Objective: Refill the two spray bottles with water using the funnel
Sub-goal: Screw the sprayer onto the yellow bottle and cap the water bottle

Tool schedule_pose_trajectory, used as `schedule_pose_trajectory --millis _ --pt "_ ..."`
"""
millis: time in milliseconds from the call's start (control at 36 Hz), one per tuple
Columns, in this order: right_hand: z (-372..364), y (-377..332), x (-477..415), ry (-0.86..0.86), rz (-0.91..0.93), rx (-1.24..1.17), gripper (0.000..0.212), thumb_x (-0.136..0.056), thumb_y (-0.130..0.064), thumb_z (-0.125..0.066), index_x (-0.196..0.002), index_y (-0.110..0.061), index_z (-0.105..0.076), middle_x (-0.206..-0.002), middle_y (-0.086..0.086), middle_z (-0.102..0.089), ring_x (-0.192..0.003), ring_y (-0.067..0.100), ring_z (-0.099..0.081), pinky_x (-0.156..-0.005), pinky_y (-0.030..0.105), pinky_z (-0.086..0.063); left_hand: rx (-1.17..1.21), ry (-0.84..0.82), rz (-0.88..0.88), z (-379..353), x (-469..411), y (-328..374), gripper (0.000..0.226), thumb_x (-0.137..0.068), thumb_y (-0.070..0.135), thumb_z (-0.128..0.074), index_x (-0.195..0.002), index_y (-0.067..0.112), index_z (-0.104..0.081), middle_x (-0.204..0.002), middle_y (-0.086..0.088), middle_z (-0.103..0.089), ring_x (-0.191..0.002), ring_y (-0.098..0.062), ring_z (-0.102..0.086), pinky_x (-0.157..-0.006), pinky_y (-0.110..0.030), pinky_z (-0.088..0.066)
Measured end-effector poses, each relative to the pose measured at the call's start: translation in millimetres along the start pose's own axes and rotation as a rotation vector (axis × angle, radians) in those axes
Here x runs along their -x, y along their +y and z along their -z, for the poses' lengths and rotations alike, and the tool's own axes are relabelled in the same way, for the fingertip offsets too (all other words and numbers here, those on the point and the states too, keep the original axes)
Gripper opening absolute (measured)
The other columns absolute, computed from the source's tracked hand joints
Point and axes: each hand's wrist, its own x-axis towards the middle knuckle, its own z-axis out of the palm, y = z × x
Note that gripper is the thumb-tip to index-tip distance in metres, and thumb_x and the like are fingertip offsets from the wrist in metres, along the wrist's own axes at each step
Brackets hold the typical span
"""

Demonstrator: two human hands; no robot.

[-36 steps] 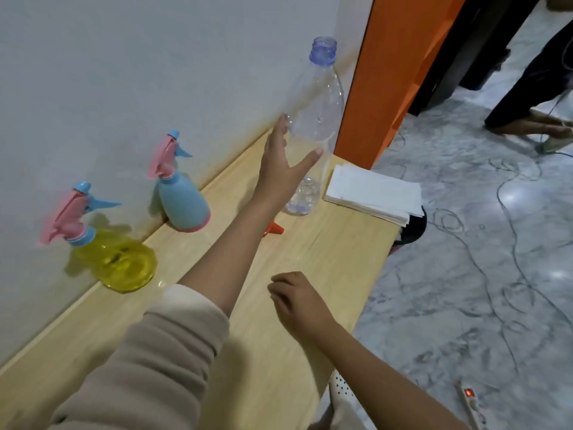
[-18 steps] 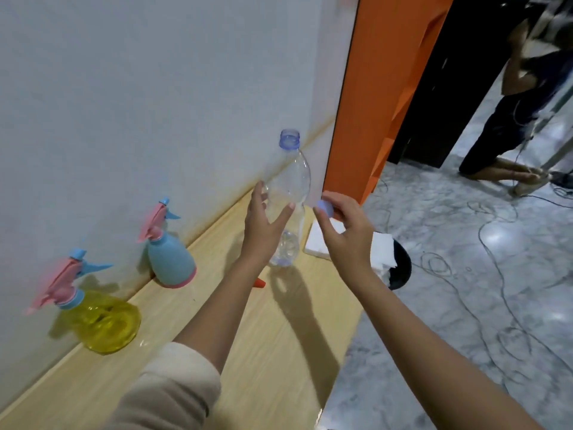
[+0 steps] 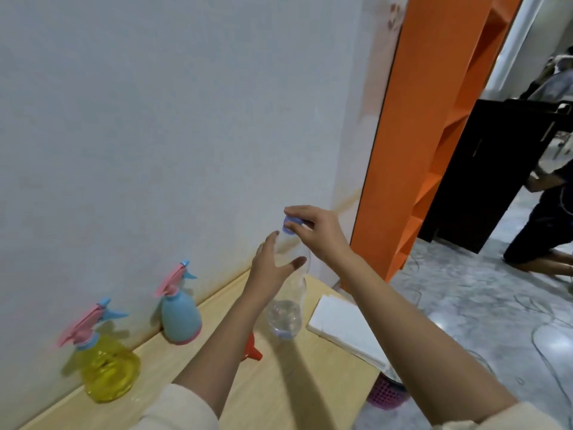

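Two hands meet on the clear plastic water bottle (image 3: 285, 315) mid-frame on the wooden table (image 3: 310, 383): left hand (image 3: 269, 268) wraps its shoulder, right hand (image 3: 319, 234) pinches the blue cap (image 3: 291, 223). Lower left, yellow spray bottle (image 3: 107, 372) and light-blue spray bottle (image 3: 179, 318) stand; orange funnel (image 3: 252, 352) lies behind the left forearm.

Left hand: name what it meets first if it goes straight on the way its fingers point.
The clear bottle, already between fingers and thumb of the left hand; past that, probably the white wall, depth unclear.
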Motion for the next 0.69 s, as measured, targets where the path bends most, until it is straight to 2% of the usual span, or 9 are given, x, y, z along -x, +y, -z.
schedule_pose_trajectory --millis 83,167,278,361,417,472,528,639,694 --pt "4.3 2.1 -8.6 -0.129 0.018 0.013 0.027 -0.083 -0.007 -0.068 -0.11 -0.005 -0.069 -0.117 0.005 -0.067 -0.107 0.008 -0.06 -0.096 0.017 -0.045 0.016 0.002 0.01 1.6 -1.6 -2.2 0.08 -0.079 0.041 -0.072 -0.145 0.025 -0.03 -0.145 -0.001 -0.04 -0.131 -0.019 -0.041 -0.099 -0.029 -0.038" --pt "5.7 5.3 -12.1 -0.163 0.027 -0.006 0.026 -0.081 -0.006 -0.071 -0.107 -0.006 -0.071 -0.114 0.004 -0.069 -0.101 0.007 -0.061 -0.094 0.017 -0.047 0.027 -0.002 0.02 2.1 -0.8 -2.0 0.079 -0.078 0.039 -0.073 -0.144 0.026 -0.031 -0.143 0.0 -0.041 -0.13 -0.019 -0.041 -0.099 -0.03 -0.038" --pt "9.4 7.7 -15.6 -0.13 0.029 0.01 0.029 -0.071 -0.015 -0.081 -0.097 -0.007 -0.073 -0.097 0.004 -0.07 -0.082 0.003 -0.059 -0.076 0.007 -0.044 0.043 -0.001 0.021 1.0 1.1 -0.9 0.073 -0.078 0.035 -0.075 -0.139 0.028 -0.035 -0.136 0.005 -0.044 -0.128 -0.015 -0.042 -0.096 -0.026 -0.037" --pt "4.3 8.8 -16.9 -0.086 0.042 0.134 0.036 -0.067 -0.029 -0.083 -0.093 -0.01 -0.067 -0.085 -0.003 -0.053 -0.072 0.0 -0.048 -0.065 0.003 -0.038 0.041 -0.01 0.043 -0.5 2.1 -0.2 0.078 -0.076 0.037 -0.076 -0.141 0.024 -0.035 -0.142 0.005 -0.043 -0.131 -0.014 -0.041 -0.1 -0.027 -0.037" --pt "1.5 9.8 -13.9 -0.078 -0.016 0.041 0.036 -0.078 -0.036 -0.074 -0.102 -0.012 -0.062 -0.091 -0.003 -0.053 -0.079 0.002 -0.05 -0.072 0.008 -0.041 0.065 -0.009 0.049 -0.1 2.7 -0.4 0.08 -0.077 0.035 -0.076 -0.143 0.023 -0.033 -0.144 0.001 -0.042 -0.132 -0.016 -0.04 -0.105 -0.032 -0.038" --pt "3.2 11.4 -8.7 -0.169 -0.121 -0.173 0.036 -0.094 -0.036 -0.053 -0.118 -0.01 -0.056 -0.11 0.003 -0.058 -0.098 0.01 -0.055 -0.092 0.023 -0.045 0.081 0.0 0.045 2.7 3.1 -0.8 0.078 -0.077 0.033 -0.076 -0.143 0.024 -0.033 -0.142 0.0 -0.042 -0.131 -0.017 -0.041 -0.106 -0.035 -0.039" --pt "4.8 18.1 -4.7 -0.292 -0.172 -0.276 0.038 -0.1 -0.034 -0.039 -0.128 -0.012 -0.051 -0.127 0.002 -0.055 -0.117 0.013 -0.051 -0.104 0.029 -0.037 0.076 -0.007 0.042 5.3 3.2 -1.9 0.078 -0.077 0.035 -0.076 -0.142 0.026 -0.034 -0.141 0.0 -0.043 -0.13 -0.017 -0.042 -0.106 -0.038 -0.04" --pt "-0.6 27.8 -4.6 -0.27 -0.168 -0.351 0.016 -0.093 -0.026 -0.056 -0.107 -0.018 -0.056 -0.116 0.005 -0.063 -0.108 0.018 -0.059 -0.096 0.03 -0.046 0.1 -0.02 0.049 5.5 4.8 -1.7 0.077 -0.076 0.035 -0.077 -0.14 0.029 -0.035 -0.139 0.001 -0.043 -0.13 -0.015 -0.04 -0.107 -0.041 -0.04" --pt "-3.2 28.2 -6.1 -0.229 -0.185 -0.364 0.02 -0.088 -0.026 -0.064 -0.099 -0.018 -0.05 -0.108 0.006 -0.061 -0.097 0.019 -0.06 -0.086 0.029 -0.049 0.112 -0.012 0.052 4.9 6.0 -1.5 0.078 -0.075 0.034 -0.077 -0.14 0.03 -0.035 -0.139 0.001 -0.044 -0.13 -0.015 -0.041 -0.107 -0.041 -0.039"
